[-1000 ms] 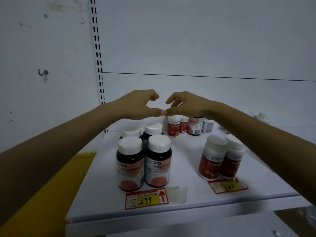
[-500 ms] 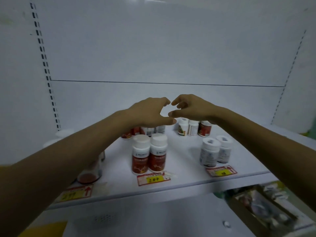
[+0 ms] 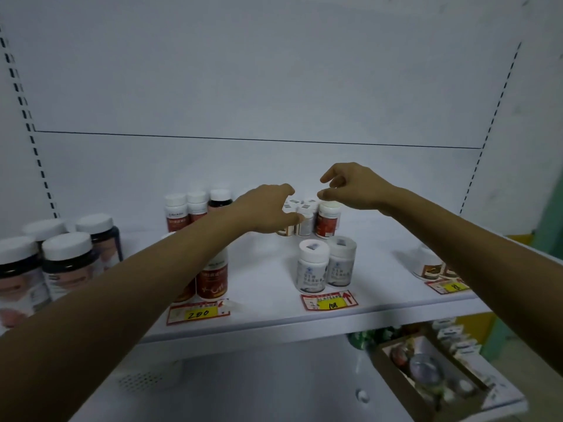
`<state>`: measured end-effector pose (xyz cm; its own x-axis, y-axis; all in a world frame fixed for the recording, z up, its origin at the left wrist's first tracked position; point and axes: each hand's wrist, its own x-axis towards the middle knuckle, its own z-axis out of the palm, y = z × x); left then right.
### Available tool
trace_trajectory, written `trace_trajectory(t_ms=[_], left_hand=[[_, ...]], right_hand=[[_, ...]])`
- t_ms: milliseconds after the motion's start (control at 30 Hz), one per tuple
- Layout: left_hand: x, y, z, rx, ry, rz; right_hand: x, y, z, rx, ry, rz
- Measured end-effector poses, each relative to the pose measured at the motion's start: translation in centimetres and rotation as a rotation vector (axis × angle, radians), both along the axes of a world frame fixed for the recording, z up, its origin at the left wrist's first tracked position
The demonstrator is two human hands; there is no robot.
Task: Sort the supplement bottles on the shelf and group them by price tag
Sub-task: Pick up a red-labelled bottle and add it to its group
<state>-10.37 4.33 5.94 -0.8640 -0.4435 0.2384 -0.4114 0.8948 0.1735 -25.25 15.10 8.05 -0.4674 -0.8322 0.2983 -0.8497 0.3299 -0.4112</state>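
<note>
A white shelf (image 3: 274, 315) holds supplement bottles. My left hand (image 3: 265, 210) hovers, fingers spread, over a cluster of small bottles (image 3: 307, 222) at the back; a red one (image 3: 327, 219) stands at its right. My right hand (image 3: 350, 185) hangs above that cluster, fingers curled and apart, holding nothing. Two white bottles (image 3: 326, 264) stand behind the "108" price tag (image 3: 330, 301). A red bottle (image 3: 213, 277) stands behind the "280" tag (image 3: 198, 312), partly hidden by my left arm. Dark large bottles (image 3: 61, 260) are grouped at the left.
Three more bottles (image 3: 196, 207) stand at the back left of centre. Low jars (image 3: 431, 266) sit at the right behind another tag (image 3: 451, 286), partly hidden by my right arm. A brown box of goods (image 3: 432, 370) lies on the lower shelf at the right.
The view has swung right along the shelf, bringing the "108" tag and right-hand jars into sight. My hands, fingertips nearly touching a second ago, have moved apart; the left one has dropped towards the back cluster.
</note>
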Motion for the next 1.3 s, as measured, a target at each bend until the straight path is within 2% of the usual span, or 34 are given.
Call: trace_trajectory(t_ms=[333,533,833,1100,1300], left_hand=[[-6.9,-3.4,1.8,-0.129,-0.261,-0.078],[-10.4,-4.4,1.9,-0.141,-0.331,-0.075],[-13.9,-4.0,1.1,-0.062,-0.362,-0.006],[-14.7,-3.4,-0.6,0.019,-0.362,0.087],[-14.8,-3.0,-0.7,0.149,-0.233,0.140]], right_hand=[[-9.1,-6.0,-0.6,0.231,0.171,-0.038],[-13.3,-8.8,-1.8,0.363,0.195,-0.022],[-16.3,-12.2,-3.5,0.525,0.247,0.115],[-16.7,-11.8,-4.1,0.475,0.064,0.224],[-17.5,-9.6,-1.9,0.473,-0.170,0.394]])
